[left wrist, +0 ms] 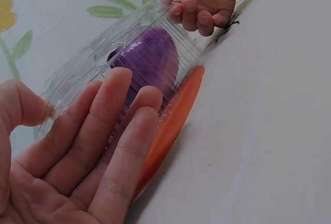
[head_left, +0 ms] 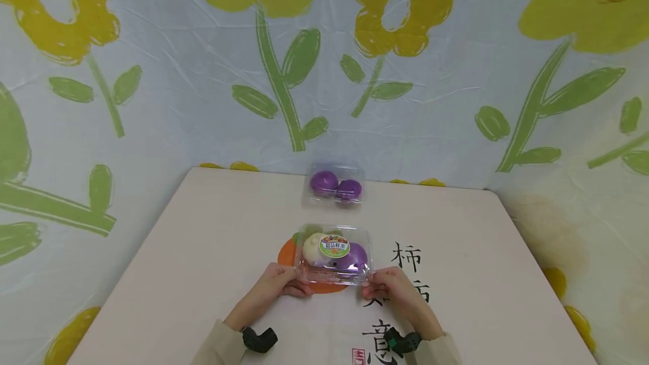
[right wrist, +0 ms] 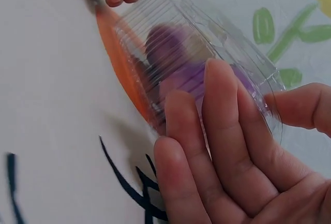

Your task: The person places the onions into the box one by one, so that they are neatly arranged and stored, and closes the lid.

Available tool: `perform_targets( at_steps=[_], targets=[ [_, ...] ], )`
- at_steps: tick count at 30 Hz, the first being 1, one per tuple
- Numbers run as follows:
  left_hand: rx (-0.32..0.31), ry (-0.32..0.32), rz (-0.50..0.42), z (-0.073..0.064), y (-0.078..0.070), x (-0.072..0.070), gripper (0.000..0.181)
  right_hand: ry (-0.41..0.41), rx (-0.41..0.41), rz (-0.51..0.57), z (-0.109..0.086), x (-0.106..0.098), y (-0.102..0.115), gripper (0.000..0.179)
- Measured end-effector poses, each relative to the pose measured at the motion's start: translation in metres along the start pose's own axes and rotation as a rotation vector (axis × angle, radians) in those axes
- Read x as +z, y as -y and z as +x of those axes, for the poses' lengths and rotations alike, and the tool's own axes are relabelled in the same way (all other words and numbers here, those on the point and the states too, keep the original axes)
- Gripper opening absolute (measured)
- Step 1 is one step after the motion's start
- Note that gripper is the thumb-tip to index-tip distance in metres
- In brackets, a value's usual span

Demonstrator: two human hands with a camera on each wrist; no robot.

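Observation:
A clear plastic clamshell box with a round fruit sticker on its lid is held between both hands. Inside lie a purple round item and a cream-coloured one. My left hand pinches the box's near left corner, thumb against the rim. At the near right corner, my right hand has the rim between thumb and fingers. Both wrist views show the box tilted, its ribbed wall facing the fingers; the purple item shows through that wall.
Farther back on the table stands a second clear box with two purple round items. An orange printed shape lies under the held box, and black brush characters are to its right. Flower-patterned cloth surrounds the table's back and sides.

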State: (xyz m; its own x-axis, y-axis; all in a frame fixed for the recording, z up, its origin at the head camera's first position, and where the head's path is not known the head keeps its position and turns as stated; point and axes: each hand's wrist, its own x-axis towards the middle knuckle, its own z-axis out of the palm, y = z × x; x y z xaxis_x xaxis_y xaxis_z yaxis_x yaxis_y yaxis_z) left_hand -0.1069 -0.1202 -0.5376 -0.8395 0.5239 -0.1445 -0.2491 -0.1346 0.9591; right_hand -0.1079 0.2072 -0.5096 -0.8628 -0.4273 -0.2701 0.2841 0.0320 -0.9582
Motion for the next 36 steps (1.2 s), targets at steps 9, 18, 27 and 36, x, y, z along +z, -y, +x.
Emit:
perform_targets(
  at_steps=[9,18,27,36],
  targets=[
    [0.043,-0.085,0.03,0.028,0.0,-0.009,0.031,-0.02,-0.007,0.017,0.023,-0.014,0.002,0.031],
    [0.127,-0.151,0.004,0.047,0.0,-0.015,0.033,0.022,-0.053,0.122,0.042,-0.02,0.004,0.027],
    [0.195,-0.133,-0.054,0.058,0.002,-0.024,0.034,0.017,-0.074,0.135,0.053,-0.024,0.005,0.027],
    [0.242,-0.089,-0.087,0.061,0.009,-0.031,0.032,0.167,-0.178,0.326,0.055,-0.036,-0.008,0.035]
  ],
)
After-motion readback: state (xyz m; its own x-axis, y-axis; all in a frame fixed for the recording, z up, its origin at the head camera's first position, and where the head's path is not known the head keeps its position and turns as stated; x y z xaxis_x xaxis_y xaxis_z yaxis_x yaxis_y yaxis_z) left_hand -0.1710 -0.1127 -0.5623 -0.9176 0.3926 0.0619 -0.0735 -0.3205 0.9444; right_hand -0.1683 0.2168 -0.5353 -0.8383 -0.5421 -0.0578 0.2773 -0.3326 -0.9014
